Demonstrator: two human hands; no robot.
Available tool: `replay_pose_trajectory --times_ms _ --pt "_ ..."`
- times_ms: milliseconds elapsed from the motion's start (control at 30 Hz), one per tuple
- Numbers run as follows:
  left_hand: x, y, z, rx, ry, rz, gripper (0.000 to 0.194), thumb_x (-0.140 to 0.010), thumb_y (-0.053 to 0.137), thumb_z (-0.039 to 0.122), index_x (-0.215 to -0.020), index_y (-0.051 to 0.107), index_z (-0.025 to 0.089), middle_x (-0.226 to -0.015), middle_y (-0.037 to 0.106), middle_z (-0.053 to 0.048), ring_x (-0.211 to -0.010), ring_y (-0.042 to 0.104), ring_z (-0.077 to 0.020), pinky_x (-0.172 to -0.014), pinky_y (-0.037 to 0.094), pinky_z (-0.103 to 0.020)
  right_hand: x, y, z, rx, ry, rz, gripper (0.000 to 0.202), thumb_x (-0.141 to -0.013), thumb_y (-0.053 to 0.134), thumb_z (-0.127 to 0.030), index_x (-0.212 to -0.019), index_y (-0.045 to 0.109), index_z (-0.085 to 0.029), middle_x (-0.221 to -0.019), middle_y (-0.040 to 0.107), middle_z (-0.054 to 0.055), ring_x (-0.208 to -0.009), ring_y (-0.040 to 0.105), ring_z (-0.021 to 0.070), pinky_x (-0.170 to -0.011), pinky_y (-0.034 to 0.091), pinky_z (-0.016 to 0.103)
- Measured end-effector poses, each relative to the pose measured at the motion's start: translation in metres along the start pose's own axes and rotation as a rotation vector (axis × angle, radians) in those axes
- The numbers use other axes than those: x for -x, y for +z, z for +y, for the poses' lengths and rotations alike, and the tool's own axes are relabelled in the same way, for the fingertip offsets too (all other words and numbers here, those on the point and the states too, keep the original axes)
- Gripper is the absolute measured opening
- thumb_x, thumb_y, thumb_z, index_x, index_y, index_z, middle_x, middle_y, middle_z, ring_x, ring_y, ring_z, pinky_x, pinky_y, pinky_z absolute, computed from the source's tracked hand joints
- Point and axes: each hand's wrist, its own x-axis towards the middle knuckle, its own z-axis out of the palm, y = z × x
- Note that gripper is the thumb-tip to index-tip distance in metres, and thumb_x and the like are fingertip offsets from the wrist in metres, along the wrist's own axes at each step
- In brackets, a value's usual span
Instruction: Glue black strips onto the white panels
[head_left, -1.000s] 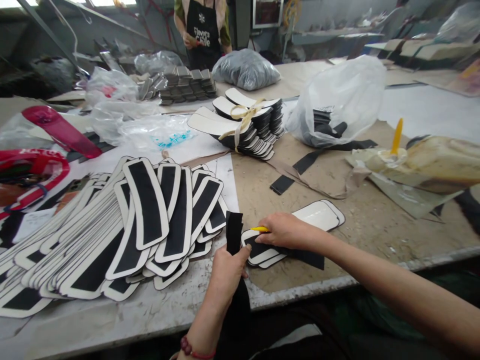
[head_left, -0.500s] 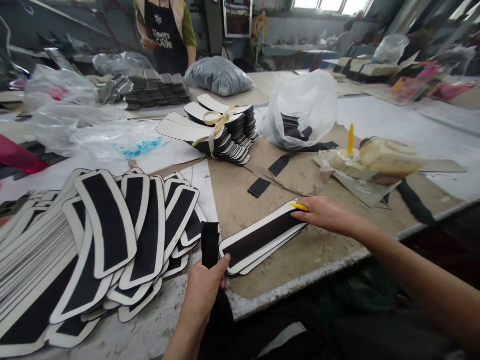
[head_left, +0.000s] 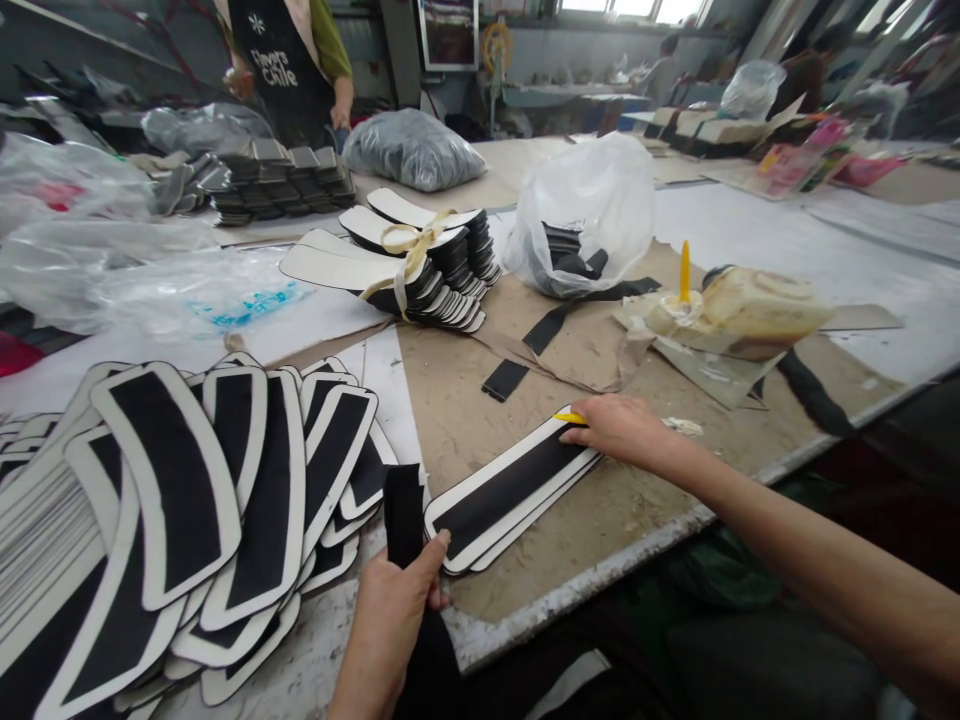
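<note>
A white-edged piece with a black strip along its middle [head_left: 502,495] lies on brown board near the table edge, with a similar piece under it. At its far right end is my right hand [head_left: 611,428], closed on a yellow tool [head_left: 571,418] whose tip points left over the piece. My left hand [head_left: 397,600] is closed round a black strip [head_left: 403,515] that stands up out of the grip, its thumb at the near left end of the piece. Many similar black-and-white pieces [head_left: 184,485] are heaped at the left.
Tied stacks of curved pieces [head_left: 427,270], a plastic bag [head_left: 585,210] with black strips and a stained container [head_left: 761,310] with a yellow stick [head_left: 685,272] stand farther back. A person in an apron [head_left: 281,75] stands across the table [head_left: 555,610].
The view has shifted slightly, so most things sit farther left. The person across the table has lowered one arm. Both my hands keep their holds, the right still at the piece's far end.
</note>
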Motion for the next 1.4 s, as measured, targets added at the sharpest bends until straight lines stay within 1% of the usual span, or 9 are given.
replay_pose_trajectory --times_ms 300,500,667,833,933,1100,1200,1300,1400 --pt "-0.001 0.001 0.001 -0.031 0.000 0.008 0.037 -0.060 0.073 0.047 -0.052 0.050 0.018 -0.034 0.046 0.003 -0.037 0.048 -0.0157 -0.043 0.041 -0.026 -0.005 0.008 0.010 -0.018 0.060 0.062 0.039 -0.077 0.060 -0.052 -0.087 0.066 -0.015 -0.093 0.068 0.016 -0.089 0.063 0.0322 -0.070 0.045 0.035" --pt "0.001 0.004 0.003 0.009 -0.003 0.029 0.036 -0.058 0.075 0.045 -0.055 0.052 0.017 -0.034 0.044 0.005 -0.035 0.043 -0.0130 -0.041 0.041 -0.025 0.005 0.013 0.027 -0.086 0.057 0.159 0.028 -0.089 0.048 -0.037 -0.098 0.060 -0.013 -0.091 0.068 0.014 -0.086 0.064 0.0267 -0.070 0.042 0.029" --pt "-0.004 0.001 -0.003 -0.022 0.020 0.004 0.038 -0.059 0.074 0.047 -0.051 0.051 0.017 -0.034 0.046 0.003 -0.036 0.046 -0.0137 -0.042 0.042 -0.025 0.007 0.015 0.032 -0.153 0.011 0.181 0.028 -0.094 0.039 -0.034 -0.090 0.061 -0.016 -0.088 0.069 0.011 -0.084 0.064 0.0220 -0.069 0.040 0.025" --pt "-0.004 0.001 -0.004 -0.010 0.060 -0.007 0.035 -0.061 0.071 0.045 -0.053 0.050 0.018 -0.035 0.045 0.004 -0.034 0.045 -0.0130 -0.039 0.040 -0.024 0.013 0.009 0.028 -0.191 0.015 0.209 0.030 -0.086 0.052 -0.046 -0.083 0.060 -0.017 -0.083 0.068 0.008 -0.076 0.063 0.0219 -0.060 0.038 0.025" --pt "-0.002 0.003 -0.004 0.005 0.099 -0.015 0.030 -0.063 0.068 0.040 -0.055 0.049 0.018 -0.036 0.045 0.005 -0.033 0.044 -0.0125 -0.038 0.040 -0.024 0.020 0.013 0.022 -0.056 0.068 0.286 0.030 -0.083 0.054 -0.048 -0.083 0.060 -0.019 -0.079 0.068 0.008 -0.072 0.063 0.0246 -0.054 0.033 0.028" --pt "-0.001 0.005 -0.006 0.012 0.137 0.025 0.025 -0.064 0.065 0.034 -0.054 0.049 0.018 -0.036 0.045 0.004 -0.031 0.043 -0.0124 -0.036 0.039 -0.024 0.025 0.027 0.016 0.088 -0.005 0.520 0.024 -0.085 0.053 -0.042 -0.080 0.055 -0.018 -0.084 0.064 0.009 -0.070 0.061 0.0233 -0.050 0.030 0.028" --pt "-0.001 0.004 -0.007 0.028 0.150 0.022 0.024 -0.064 0.065 0.033 -0.054 0.048 0.018 -0.036 0.045 0.004 -0.031 0.043 -0.0123 -0.035 0.039 -0.024 0.027 0.025 0.020 -0.068 -0.018 0.550 0.025 -0.083 0.054 -0.042 -0.076 0.051 -0.019 -0.072 0.060 0.006 -0.063 0.057 0.0214 -0.050 0.031 0.027" --pt "-0.001 0.002 -0.009 0.076 0.159 0.010 0.024 -0.063 0.066 0.033 -0.060 0.050 0.017 -0.037 0.045 0.005 -0.032 0.043 -0.0123 -0.036 0.041 -0.025 0.035 0.013 0.026 -0.406 -0.037 0.455 0.030 -0.080 0.054 -0.048 -0.070 0.047 -0.020 -0.056 0.051 0.000 -0.050 0.049 0.0161 -0.048 0.033 0.026" --pt "0.001 0.000 -0.010 0.144 0.168 0.048 0.030 -0.062 0.070 0.034 -0.079 0.053 0.015 -0.040 0.045 0.008 -0.032 0.040 -0.0114 -0.034 0.040 -0.025 0.052 -0.001 0.029 -0.780 -0.052 0.369 0.035 -0.077 0.056 -0.055 -0.074 0.049 -0.020 -0.051 0.045 -0.005 -0.042 0.043 0.0113 -0.042 0.033 0.023"
